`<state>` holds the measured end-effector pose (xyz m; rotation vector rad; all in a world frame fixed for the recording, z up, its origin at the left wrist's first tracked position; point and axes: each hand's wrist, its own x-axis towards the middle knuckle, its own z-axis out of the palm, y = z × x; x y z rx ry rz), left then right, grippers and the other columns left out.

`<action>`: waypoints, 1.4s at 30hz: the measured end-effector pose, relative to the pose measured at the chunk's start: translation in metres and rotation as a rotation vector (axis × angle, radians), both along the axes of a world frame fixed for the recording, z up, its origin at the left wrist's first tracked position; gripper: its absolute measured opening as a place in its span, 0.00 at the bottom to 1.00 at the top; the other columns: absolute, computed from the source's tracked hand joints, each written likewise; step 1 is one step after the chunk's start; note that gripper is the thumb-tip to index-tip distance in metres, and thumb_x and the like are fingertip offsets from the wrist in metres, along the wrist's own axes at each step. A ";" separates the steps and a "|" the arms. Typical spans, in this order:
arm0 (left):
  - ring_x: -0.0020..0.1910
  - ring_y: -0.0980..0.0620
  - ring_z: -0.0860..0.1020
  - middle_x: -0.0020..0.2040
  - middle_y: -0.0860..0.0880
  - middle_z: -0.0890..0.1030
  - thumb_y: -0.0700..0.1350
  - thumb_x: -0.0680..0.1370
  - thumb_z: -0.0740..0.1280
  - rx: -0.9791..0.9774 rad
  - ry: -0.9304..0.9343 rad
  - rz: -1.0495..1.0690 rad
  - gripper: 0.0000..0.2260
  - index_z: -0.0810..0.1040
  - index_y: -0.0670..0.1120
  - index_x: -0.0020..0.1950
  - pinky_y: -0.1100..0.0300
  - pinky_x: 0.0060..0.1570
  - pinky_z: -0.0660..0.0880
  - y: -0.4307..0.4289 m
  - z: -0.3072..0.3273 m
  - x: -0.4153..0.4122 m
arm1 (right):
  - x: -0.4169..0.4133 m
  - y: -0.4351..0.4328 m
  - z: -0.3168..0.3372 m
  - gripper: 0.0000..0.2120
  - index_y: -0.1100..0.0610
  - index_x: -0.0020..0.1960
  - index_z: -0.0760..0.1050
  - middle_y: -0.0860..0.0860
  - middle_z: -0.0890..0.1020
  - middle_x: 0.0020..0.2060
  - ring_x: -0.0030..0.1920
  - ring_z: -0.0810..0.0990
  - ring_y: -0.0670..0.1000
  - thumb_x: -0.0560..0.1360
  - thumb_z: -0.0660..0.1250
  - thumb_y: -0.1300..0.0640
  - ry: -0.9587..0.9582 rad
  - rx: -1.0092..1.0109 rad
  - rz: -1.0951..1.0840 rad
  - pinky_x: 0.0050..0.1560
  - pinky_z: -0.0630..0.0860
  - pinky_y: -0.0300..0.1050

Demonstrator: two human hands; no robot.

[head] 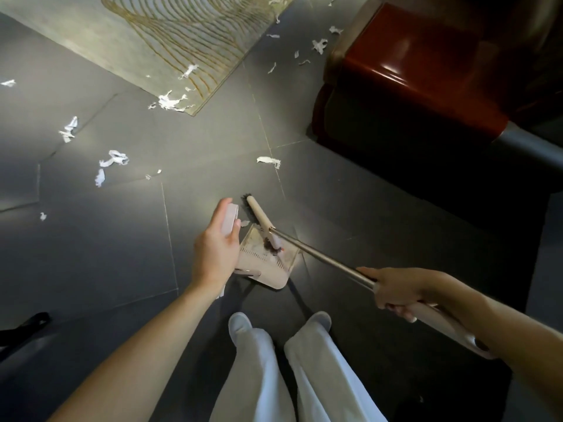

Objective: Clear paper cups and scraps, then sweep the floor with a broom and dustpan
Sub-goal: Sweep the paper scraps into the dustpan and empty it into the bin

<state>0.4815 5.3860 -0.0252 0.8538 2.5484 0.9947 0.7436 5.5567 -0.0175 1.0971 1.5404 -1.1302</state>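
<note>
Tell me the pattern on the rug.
The rug is pale grey-beige with curving golden lines, which shows best in the head view.

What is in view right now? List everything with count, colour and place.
paper scraps: many, white, scattered over the floor and the rug's edge
rug: one, pale with gold lines, top left
floor: grey tiles, throughout
cabinet: one, glossy red-brown, top right
black strap: one, lower left edge
dustpan: one, off-white, on the floor ahead of the feet
broom: one, cream head, dark bristles, metal shaft, head at the dustpan's mouth
trousers: white, bottom centre
shoes: two, pale, below the dustpan
left hand: holds the dustpan's handle
right hand: grips the broom's shaft
</note>
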 end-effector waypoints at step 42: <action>0.32 0.44 0.70 0.32 0.49 0.71 0.46 0.80 0.65 0.007 -0.133 0.209 0.15 0.74 0.55 0.66 0.57 0.36 0.68 -0.249 0.005 -0.133 | -0.215 -0.147 0.016 0.42 0.41 0.78 0.48 0.54 0.73 0.32 0.23 0.70 0.45 0.74 0.62 0.69 0.054 -0.176 0.263 0.24 0.71 0.38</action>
